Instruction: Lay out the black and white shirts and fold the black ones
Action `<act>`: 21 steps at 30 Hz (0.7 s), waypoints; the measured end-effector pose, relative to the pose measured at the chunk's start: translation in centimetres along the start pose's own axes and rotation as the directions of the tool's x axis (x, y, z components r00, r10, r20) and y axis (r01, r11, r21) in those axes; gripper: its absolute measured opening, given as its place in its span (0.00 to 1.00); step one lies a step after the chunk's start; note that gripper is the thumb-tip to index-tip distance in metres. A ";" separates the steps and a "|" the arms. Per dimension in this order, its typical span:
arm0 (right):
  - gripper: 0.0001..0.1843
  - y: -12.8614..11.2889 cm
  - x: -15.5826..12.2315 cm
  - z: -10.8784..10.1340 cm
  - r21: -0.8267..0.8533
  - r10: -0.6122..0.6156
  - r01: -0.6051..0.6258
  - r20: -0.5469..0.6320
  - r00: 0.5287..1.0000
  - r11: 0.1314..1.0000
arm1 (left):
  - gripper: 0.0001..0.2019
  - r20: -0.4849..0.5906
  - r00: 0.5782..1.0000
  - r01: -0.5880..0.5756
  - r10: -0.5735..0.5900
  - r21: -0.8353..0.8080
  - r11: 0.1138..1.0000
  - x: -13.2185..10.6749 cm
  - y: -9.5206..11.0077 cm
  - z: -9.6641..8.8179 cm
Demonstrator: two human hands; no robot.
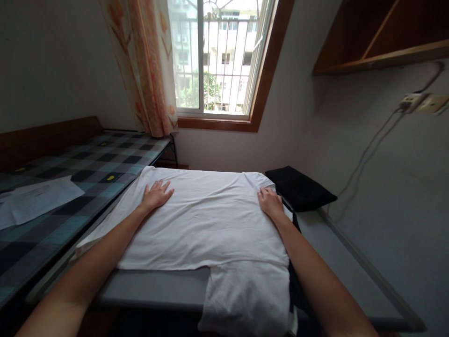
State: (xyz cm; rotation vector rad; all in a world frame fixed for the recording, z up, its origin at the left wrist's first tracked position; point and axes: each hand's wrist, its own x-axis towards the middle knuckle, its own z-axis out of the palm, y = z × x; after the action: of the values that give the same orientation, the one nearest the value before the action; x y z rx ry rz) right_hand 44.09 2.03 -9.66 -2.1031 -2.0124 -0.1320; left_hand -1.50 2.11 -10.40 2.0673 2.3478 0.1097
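A white T-shirt [206, 220] lies spread flat on a grey table [157, 290], one sleeve hanging over the near edge. My left hand [156, 194] rests flat on the shirt's far left part, fingers spread, open. My right hand [270, 202] presses on the shirt's far right edge, fingers extended and slightly curled over the cloth, holding nothing.
A black folded cloth [298, 187] lies at the table's far right, with dark fabric under the shirt's right side. A bed with a checked cover [91, 164] and white papers [38, 199] stands left. Window, curtain, wall shelf and socket with cables lie behind.
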 end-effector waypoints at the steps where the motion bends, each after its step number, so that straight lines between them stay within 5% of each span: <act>1: 0.27 0.1 0.0 0.1 -0.009 -0.008 0.008 0.001 1.000 1.000 | 0.32 -0.007 1.000 0.030 -0.030 0.001 1.000 -0.1 -0.9 -0.1; 5: 0.31 0.1 0.5 0.9 -0.058 -0.021 0.027 0.092 0.996 0.998 | 0.33 -0.021 0.984 0.177 -0.178 -0.039 0.983 -0.4 -4.4 0.0; 9: 0.34 0.5 1.2 1.5 -0.068 0.038 -0.025 0.186 0.982 0.997 | 0.35 -0.014 0.985 0.173 -0.174 -0.046 0.984 -0.2 -6.3 0.4; 18: 0.40 1.4 1.1 1.7 -0.065 0.118 -0.108 0.187 0.975 0.992 | 0.35 -0.026 0.989 0.146 -0.147 -0.042 0.988 -0.5 -6.5 0.3; 21: 0.40 1.5 1.0 1.7 -0.069 0.108 -0.097 0.172 0.979 0.993 | 0.32 -0.151 0.977 0.157 -0.153 0.017 0.987 -1.4 -5.7 -0.6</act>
State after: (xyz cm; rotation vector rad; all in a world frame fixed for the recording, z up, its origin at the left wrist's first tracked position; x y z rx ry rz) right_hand 45.53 3.38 -11.28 -2.3250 -2.0123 0.0105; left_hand -7.02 -0.03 -10.18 1.9418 2.6027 0.2387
